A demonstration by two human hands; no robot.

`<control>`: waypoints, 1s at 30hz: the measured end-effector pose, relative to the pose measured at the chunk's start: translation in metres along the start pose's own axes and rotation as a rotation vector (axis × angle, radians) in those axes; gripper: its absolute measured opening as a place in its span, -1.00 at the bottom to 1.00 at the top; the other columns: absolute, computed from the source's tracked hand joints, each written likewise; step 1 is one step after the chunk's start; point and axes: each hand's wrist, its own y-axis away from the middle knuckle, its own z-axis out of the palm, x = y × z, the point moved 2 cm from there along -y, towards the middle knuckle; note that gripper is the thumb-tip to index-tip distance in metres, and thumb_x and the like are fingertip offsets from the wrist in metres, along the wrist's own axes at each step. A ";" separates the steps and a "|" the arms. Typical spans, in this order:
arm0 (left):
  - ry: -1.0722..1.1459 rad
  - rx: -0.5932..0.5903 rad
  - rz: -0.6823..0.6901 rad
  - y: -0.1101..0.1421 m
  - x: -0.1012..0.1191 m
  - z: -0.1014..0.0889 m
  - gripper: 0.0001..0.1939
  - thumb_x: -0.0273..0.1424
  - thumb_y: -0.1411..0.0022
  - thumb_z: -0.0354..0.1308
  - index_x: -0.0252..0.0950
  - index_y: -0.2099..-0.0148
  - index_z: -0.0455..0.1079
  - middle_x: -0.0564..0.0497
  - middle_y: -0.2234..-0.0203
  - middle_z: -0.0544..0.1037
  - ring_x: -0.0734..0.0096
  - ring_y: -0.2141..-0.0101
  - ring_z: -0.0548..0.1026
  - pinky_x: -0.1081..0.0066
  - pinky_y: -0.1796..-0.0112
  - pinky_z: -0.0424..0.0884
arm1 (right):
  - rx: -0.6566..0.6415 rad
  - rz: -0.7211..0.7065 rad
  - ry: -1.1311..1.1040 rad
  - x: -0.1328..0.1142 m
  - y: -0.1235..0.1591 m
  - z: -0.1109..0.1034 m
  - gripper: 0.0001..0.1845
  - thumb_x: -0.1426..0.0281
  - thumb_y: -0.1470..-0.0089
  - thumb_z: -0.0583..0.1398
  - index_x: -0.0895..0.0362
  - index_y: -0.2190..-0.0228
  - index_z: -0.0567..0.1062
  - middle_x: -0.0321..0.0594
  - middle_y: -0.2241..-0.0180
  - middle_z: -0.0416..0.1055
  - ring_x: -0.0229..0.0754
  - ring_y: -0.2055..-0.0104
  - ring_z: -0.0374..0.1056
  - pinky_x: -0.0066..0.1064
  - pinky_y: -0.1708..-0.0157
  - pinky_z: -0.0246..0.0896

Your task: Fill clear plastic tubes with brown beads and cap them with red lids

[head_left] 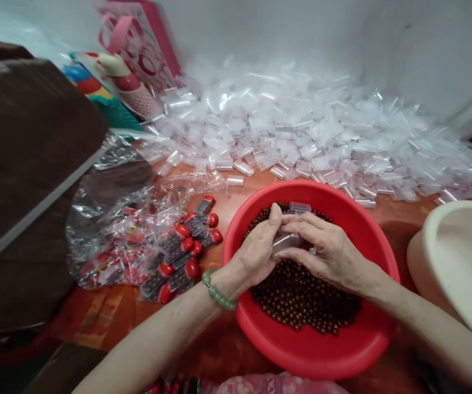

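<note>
Both hands meet over a red plastic basin [367, 350] filled with small dark brown beads [301, 298]. My left hand [258, 249], with a green bead bracelet [218, 293] at the wrist, pinches one end of a small clear plastic tube [287, 242]. My right hand [326, 249] closes its fingers on the same tube from the right. A second clear tube [300, 207] sticks up just behind the fingertips.
A big heap of empty clear tubes [301, 131] lies along the wall. Filled tubes with red caps [182, 251] lie on a clear plastic bag [108, 219] to the left. A cream basin [461, 262] stands right, a dark brown cushion [22, 164] left, pink bags [137, 49] behind.
</note>
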 end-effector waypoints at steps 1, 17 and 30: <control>0.011 0.006 -0.021 0.005 0.000 -0.002 -0.33 0.15 -0.25 0.03 -0.40 0.09 0.52 -0.19 0.22 0.62 0.29 0.23 0.59 0.49 0.36 0.47 | -0.002 0.023 -0.046 0.000 0.000 0.002 -0.75 0.51 -0.14 0.27 0.18 0.11 0.47 -0.09 0.06 0.51 -0.16 0.07 0.43 -0.36 0.05 0.33; -0.102 -0.050 -0.018 0.031 0.001 -0.036 -0.59 -0.10 -0.10 0.34 -0.41 0.28 0.49 -0.01 0.54 0.53 0.57 0.54 0.45 0.57 0.49 0.31 | -0.040 0.179 -0.390 0.013 0.009 0.007 -0.54 0.33 -0.11 0.32 0.11 -0.04 0.41 -0.18 0.22 0.49 -0.20 0.24 0.43 -0.36 0.23 0.38; -0.226 0.322 0.431 0.033 0.003 -0.040 -0.72 -0.29 -0.27 0.18 -0.27 0.01 0.38 -0.02 0.15 0.49 0.44 0.19 0.49 0.44 0.15 0.43 | -0.393 0.237 -0.014 -0.005 0.015 0.007 -0.61 0.27 -0.24 0.17 0.16 -0.05 0.36 -0.09 0.15 0.51 -0.09 0.18 0.46 -0.30 0.18 0.35</control>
